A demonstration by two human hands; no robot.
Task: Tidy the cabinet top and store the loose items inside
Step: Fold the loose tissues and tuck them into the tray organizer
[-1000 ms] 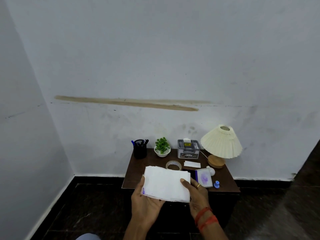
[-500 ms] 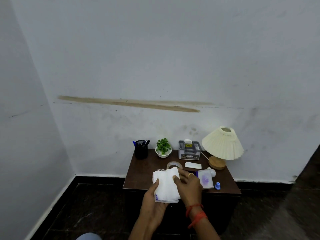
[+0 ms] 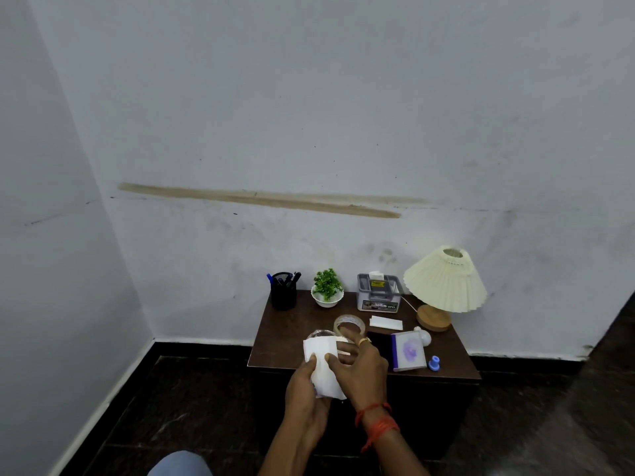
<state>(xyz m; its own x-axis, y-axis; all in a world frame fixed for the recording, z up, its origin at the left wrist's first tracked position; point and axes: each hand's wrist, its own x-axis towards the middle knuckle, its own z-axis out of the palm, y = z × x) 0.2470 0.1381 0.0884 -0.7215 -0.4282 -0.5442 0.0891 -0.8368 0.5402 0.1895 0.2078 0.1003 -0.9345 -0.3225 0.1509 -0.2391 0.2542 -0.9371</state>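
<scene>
While both hands hold it, the folded white paper sheet (image 3: pixel 324 379) is above the near edge of the dark brown wooden cabinet top (image 3: pixel 288 328). The left hand (image 3: pixel 302 389) grips its lower left side, thumb on top. The right hand (image 3: pixel 364 372) pinches its right side with curled fingers. Just behind lies a clear tape roll (image 3: pixel 348 325); to the right lie a small white and purple booklet (image 3: pixel 409 350) and a little blue cap (image 3: pixel 434 364).

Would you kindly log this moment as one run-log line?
left hand: grips folded paper | right hand: pinches paper | place: above cabinet front edge | loose on top: tape, notebook
</scene>
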